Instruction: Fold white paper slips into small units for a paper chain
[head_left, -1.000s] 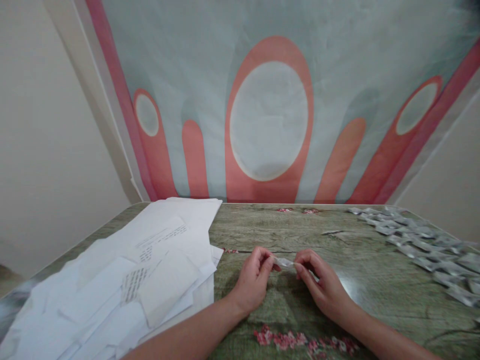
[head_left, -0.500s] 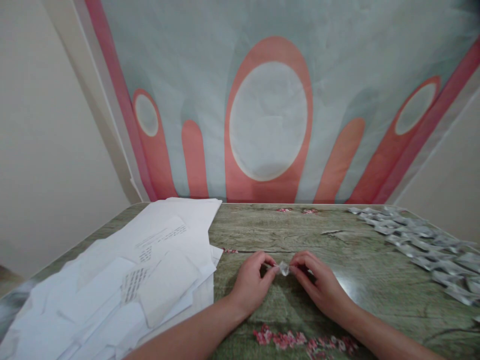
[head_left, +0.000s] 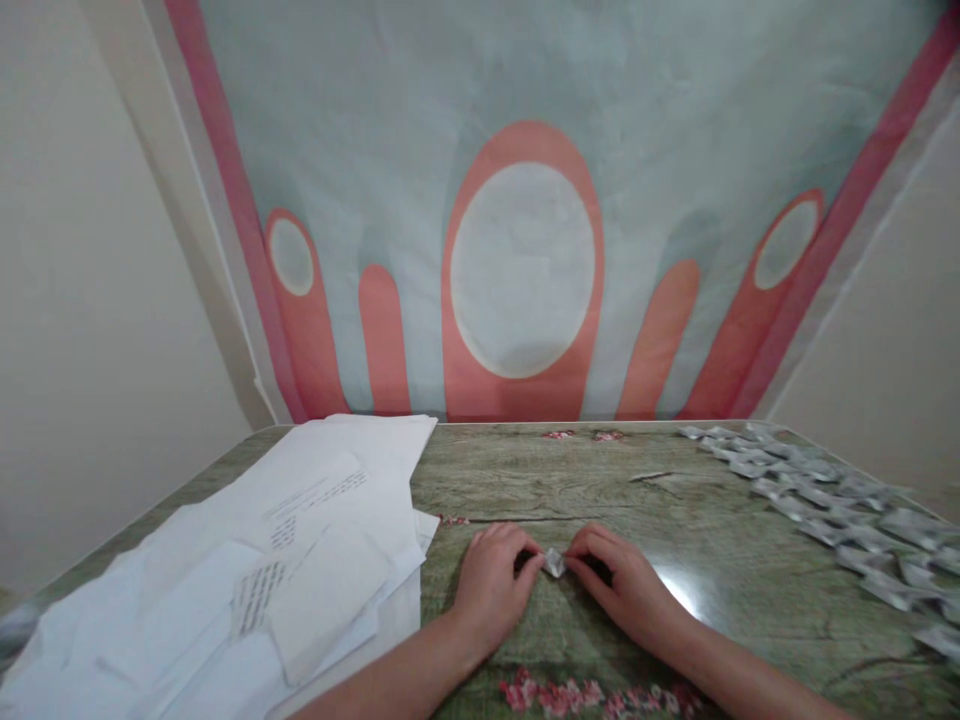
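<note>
Both my hands rest low on the green wood-patterned table, near its front middle. Between them is a small folded white paper piece. My left hand pinches its left side with curled fingers. My right hand pinches its right side in the same way. The paper piece is folded small and lies just above the tabletop.
A loose pile of white paper sheets, some with printed text, covers the table's left part. Several small folded paper pieces lie in rows at the right. A pink and pale blue cloth hangs behind the table.
The paper strip held stretched between my hands has been folded into a smaller piece, and my hands have come closer together. The camera has tilted up a little.
</note>
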